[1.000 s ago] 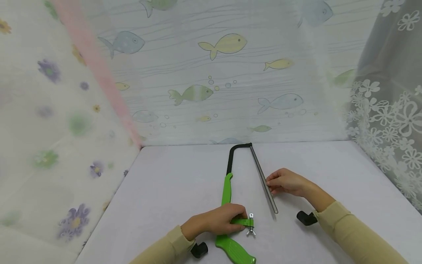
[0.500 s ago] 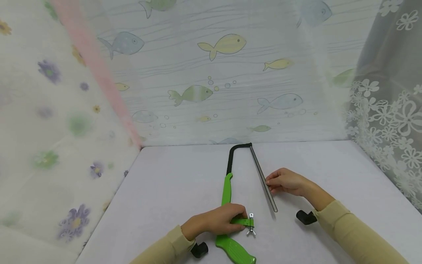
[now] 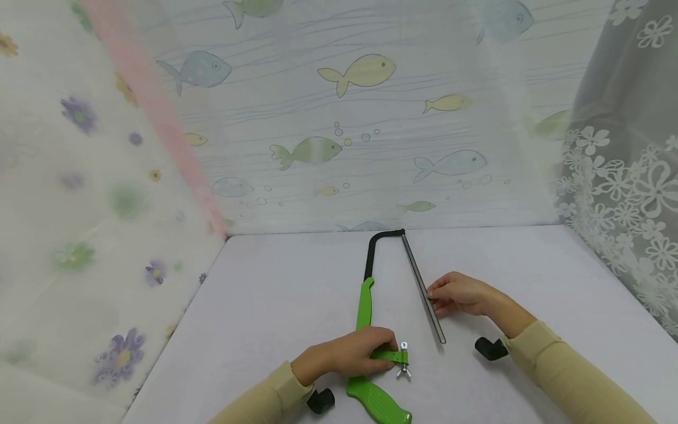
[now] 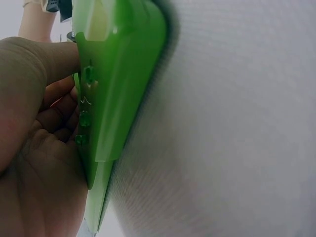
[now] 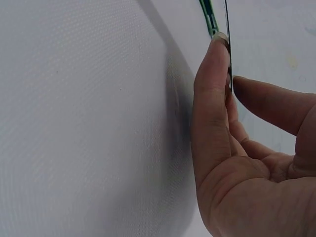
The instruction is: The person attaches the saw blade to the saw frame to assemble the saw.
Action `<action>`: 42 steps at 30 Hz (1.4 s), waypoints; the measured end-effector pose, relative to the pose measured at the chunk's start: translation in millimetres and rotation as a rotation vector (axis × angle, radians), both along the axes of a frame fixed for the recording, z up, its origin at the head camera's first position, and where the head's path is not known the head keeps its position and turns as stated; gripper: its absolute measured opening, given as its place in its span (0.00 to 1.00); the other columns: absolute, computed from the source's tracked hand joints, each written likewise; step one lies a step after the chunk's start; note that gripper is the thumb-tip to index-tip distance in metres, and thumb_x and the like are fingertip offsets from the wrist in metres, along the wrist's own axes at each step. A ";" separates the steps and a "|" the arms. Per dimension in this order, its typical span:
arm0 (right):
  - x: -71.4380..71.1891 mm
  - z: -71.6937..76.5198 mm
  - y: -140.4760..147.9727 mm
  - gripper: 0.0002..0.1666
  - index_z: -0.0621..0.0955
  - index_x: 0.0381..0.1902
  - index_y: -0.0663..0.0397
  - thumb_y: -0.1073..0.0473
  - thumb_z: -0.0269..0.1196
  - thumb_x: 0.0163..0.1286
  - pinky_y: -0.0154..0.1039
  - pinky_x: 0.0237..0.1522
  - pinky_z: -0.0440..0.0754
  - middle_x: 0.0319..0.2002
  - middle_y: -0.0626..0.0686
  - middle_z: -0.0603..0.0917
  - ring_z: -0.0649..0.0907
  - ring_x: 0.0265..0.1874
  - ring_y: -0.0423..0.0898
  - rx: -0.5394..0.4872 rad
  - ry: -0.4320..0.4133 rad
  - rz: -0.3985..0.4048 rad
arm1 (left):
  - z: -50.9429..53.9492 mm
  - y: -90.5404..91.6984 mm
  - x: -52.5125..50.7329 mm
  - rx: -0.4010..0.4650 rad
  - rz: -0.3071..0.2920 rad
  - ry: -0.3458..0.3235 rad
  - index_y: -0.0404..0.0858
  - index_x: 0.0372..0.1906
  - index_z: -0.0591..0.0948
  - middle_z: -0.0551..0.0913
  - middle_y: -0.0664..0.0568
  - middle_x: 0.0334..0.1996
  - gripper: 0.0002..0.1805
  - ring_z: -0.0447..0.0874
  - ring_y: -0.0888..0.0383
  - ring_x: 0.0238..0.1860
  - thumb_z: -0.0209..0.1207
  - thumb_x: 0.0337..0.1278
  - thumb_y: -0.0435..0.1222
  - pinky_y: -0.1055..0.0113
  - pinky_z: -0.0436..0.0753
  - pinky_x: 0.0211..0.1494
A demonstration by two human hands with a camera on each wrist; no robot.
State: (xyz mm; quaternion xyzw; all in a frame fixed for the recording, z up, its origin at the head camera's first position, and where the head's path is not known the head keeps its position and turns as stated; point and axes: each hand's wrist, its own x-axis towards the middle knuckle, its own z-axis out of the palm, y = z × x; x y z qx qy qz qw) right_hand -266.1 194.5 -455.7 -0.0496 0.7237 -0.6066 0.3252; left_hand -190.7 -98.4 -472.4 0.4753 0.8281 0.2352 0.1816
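Observation:
A hacksaw frame with a green handle (image 3: 378, 400) and a black bent front arm (image 3: 370, 257) lies on the table. My left hand (image 3: 352, 352) grips its green body near a short green arm (image 3: 389, 356) that carries a bolt with a wing nut (image 3: 404, 368). In the left wrist view, the thumb and fingers wrap the green frame (image 4: 116, 89). My right hand (image 3: 461, 293) pinches a thin grey saw blade (image 3: 421, 280) between thumb and fingers. The blade's far end meets the tip of the black arm; its near end is free, apart from the bolt.
A white cloth covers the table (image 3: 275, 294). Behind it hangs a curtain (image 3: 318, 118) printed with fish, with a flowered curtain (image 3: 79, 206) at left and a lace one (image 3: 635, 176) at right. Black wrist devices (image 3: 491, 348) sit at both cuffs.
The blade's near end shifts very slightly between frames, with the right hand still pinching it. The left hand and the hacksaw frame stay in place.

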 end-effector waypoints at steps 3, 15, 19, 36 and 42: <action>0.5 0.6 -1.0 0.11 0.78 0.49 0.74 0.68 0.57 0.76 0.36 0.37 0.85 0.32 0.55 0.80 0.83 0.29 0.42 0.008 -0.010 -0.005 | -0.3 0.0 0.1 -0.001 0.001 0.000 0.43 0.49 0.79 0.79 0.64 0.41 0.07 0.71 0.72 0.38 0.61 0.72 0.38 0.79 0.74 0.45; 3.3 1.3 -3.9 0.13 0.76 0.52 0.76 0.68 0.57 0.76 0.37 0.36 0.85 0.34 0.56 0.80 0.82 0.29 0.44 0.057 0.010 -0.034 | 0.1 -0.3 0.2 -0.001 0.007 0.004 0.43 0.49 0.79 0.79 0.64 0.41 0.07 0.71 0.72 0.38 0.62 0.71 0.38 0.79 0.74 0.44; 4.5 -0.4 -5.5 0.15 0.75 0.54 0.77 0.68 0.57 0.76 0.37 0.36 0.85 0.35 0.57 0.80 0.82 0.30 0.45 0.080 0.017 -0.059 | -0.4 -0.6 0.3 -0.002 0.009 0.002 0.43 0.49 0.79 0.79 0.65 0.41 0.07 0.72 0.72 0.38 0.62 0.72 0.38 0.79 0.74 0.45; 10.5 -0.7 -19.1 0.15 0.76 0.54 0.77 0.69 0.59 0.73 0.39 0.38 0.86 0.34 0.58 0.82 0.85 0.31 0.45 0.032 -0.012 -0.069 | -3.9 -0.5 -1.1 0.011 -0.008 0.013 0.43 0.49 0.79 0.79 0.64 0.42 0.07 0.72 0.73 0.39 0.61 0.72 0.38 0.79 0.73 0.46; 8.0 -1.5 -22.3 0.14 0.77 0.52 0.75 0.70 0.60 0.72 0.39 0.40 0.86 0.34 0.57 0.83 0.85 0.32 0.44 -0.008 -0.052 -0.065 | -0.4 -0.1 -0.5 0.003 0.008 0.000 0.43 0.49 0.79 0.79 0.64 0.42 0.07 0.73 0.72 0.40 0.61 0.72 0.38 0.79 0.74 0.48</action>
